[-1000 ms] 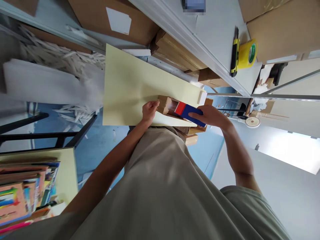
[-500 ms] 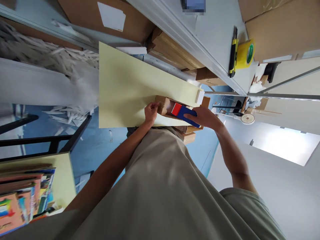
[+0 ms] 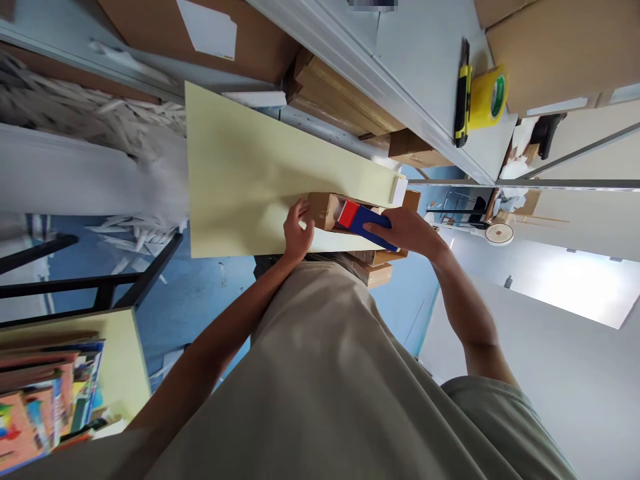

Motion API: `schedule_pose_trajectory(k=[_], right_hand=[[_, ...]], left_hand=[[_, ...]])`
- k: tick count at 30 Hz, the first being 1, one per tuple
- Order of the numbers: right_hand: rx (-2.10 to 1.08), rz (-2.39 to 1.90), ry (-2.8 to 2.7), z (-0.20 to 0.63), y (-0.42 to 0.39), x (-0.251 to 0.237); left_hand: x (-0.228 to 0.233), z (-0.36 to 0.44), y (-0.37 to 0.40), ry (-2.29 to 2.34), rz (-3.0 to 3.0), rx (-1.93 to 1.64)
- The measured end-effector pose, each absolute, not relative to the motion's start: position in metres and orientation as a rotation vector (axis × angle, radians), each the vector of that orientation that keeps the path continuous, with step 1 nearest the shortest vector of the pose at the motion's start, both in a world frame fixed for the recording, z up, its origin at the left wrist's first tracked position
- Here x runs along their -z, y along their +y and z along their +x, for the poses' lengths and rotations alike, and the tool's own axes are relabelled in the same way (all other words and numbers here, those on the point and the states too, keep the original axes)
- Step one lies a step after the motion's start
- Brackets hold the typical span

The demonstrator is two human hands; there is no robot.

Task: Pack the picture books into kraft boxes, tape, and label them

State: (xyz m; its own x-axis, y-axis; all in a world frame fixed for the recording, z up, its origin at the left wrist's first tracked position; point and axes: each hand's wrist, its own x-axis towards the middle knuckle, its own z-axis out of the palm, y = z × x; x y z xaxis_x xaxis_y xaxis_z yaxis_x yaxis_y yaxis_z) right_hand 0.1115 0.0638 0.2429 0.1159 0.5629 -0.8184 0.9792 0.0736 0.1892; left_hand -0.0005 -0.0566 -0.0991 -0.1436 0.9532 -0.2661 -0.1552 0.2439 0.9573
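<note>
A brown cardboard box (image 3: 323, 208) lies open on the pale yellow table (image 3: 235, 180), close to its near edge. Inside the box sits a red and blue item (image 3: 361, 220), its red end towards the box's closed end. My left hand (image 3: 298, 230) holds the box's left end, fingers curled on the cardboard. My right hand (image 3: 407, 232) grips the blue part of the item at the box's open side. My shirt fills the lower half of the view.
A grey shelf (image 3: 425, 80) at the right carries a yellow tape roll (image 3: 487, 100), a yellow-black knife (image 3: 461, 93) and cardboard boxes (image 3: 560, 47). More cartons (image 3: 380, 263) are stacked below the table. White paper strips (image 3: 115, 113) lie at the left, colourful books (image 3: 40, 393) at the lower left.
The red and blue item has slid further left into the box under my right hand. My left hand shifted slightly on the box's end. The view drifted a little.
</note>
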Motion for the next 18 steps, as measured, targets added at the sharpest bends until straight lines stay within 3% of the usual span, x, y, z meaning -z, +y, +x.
schedule_pose_trajectory(k=[5,18], right_hand=[[0.643,1.56,1.568,0.108,0.063,-0.241],[0.555,1.407,1.635,0.091,0.056,-0.242]], left_hand=[[0.068,-0.003,-0.073,1.052,1.192,-1.116],[0.058,0.0,-0.025,1.242,1.553,-0.777]])
